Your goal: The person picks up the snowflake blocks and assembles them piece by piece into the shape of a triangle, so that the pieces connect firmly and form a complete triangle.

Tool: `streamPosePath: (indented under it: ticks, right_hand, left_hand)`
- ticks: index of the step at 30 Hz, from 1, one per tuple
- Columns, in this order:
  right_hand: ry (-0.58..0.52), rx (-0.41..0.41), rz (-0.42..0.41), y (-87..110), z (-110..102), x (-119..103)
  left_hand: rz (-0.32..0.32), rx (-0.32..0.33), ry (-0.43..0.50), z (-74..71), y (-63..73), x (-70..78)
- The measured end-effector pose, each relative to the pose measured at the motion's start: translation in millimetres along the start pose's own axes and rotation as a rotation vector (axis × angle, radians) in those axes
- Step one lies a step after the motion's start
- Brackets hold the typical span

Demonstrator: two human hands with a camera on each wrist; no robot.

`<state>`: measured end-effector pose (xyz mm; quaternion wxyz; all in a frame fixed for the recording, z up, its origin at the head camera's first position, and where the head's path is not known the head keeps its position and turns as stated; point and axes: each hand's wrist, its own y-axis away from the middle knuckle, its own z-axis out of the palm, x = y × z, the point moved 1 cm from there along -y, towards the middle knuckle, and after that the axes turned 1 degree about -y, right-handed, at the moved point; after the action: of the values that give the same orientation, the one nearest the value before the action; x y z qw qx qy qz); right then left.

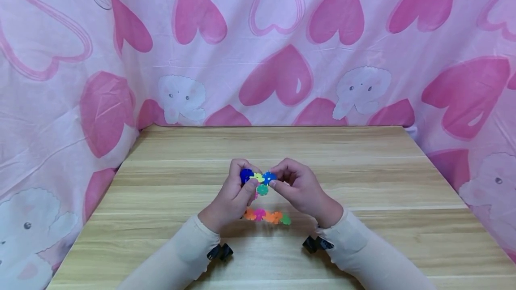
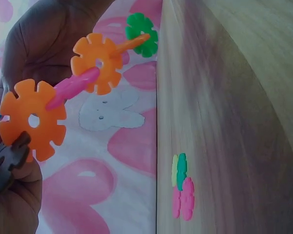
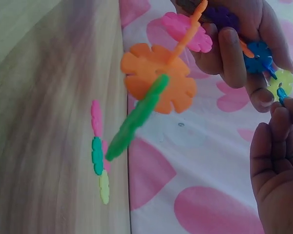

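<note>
1. We see the left hand (image 1: 231,196), fingers curled round a chain of flower-shaped pieces (image 1: 260,215), held above the wooden tabletop (image 1: 363,169).
2. We note the right hand (image 1: 300,187), thumb and fingertips nearly closed, pinching a blue piece (image 1: 269,178) against the chain's yellow piece (image 3: 282,80).
3. We find a small cluster (image 2: 182,171), pink, green and yellow, lying on the tabletop.

From my remote screen I counted one table (image 1: 363,169), with one left hand (image 1: 234,196), one right hand (image 1: 301,187) and one chain (image 1: 268,177) above it. Four flower-shaped discs lay on the table: two pink ones (image 2: 188,199), one green one (image 2: 182,170), one yellow one (image 2: 174,170). Over the table dangled three orange links (image 2: 49,129), one pink link (image 2: 71,88), one green link (image 2: 136,31); fingers partly hid the remainder.
</note>
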<state>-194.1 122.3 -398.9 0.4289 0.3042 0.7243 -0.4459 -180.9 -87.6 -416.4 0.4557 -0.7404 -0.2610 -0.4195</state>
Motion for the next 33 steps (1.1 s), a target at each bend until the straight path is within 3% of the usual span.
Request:
streamPosePath:
  ticks: [5,12,17,21,24,28,33]
  right_hand:
    - [0.02,0.015,-0.036,-1.3,3.1,0.3]
    - [0.083,-0.009,-0.006,-4.3,-3.7,3.8]
    - [0.095,-0.047,0.173,-10.0,-14.1,20.8]
    - [0.083,-0.155,0.413,-13.4,-19.4,42.1]
    - [0.079,-0.254,0.542,-13.5,-21.5,55.7]
    - [0.142,-0.357,0.586,-12.3,-22.9,63.8]
    - [0.275,-0.334,0.587,-12.4,-24.9,63.4]
  left_hand:
    - [-0.003,0.003,0.005,0.7,0.1,-3.2]
    - [-0.009,0.078,0.015,-1.3,-0.5,-4.8]
    - [-0.05,0.139,0.035,-5.2,-1.0,-2.8]
    - [-0.038,0.139,0.059,-6.2,-1.4,-3.9]
    - [-0.013,0.13,0.072,-5.3,-2.2,-5.0]
    - [0.002,0.13,0.077,-4.0,-3.0,-5.5]
    - [-0.014,0.135,0.072,-3.8,-3.2,-5.1]
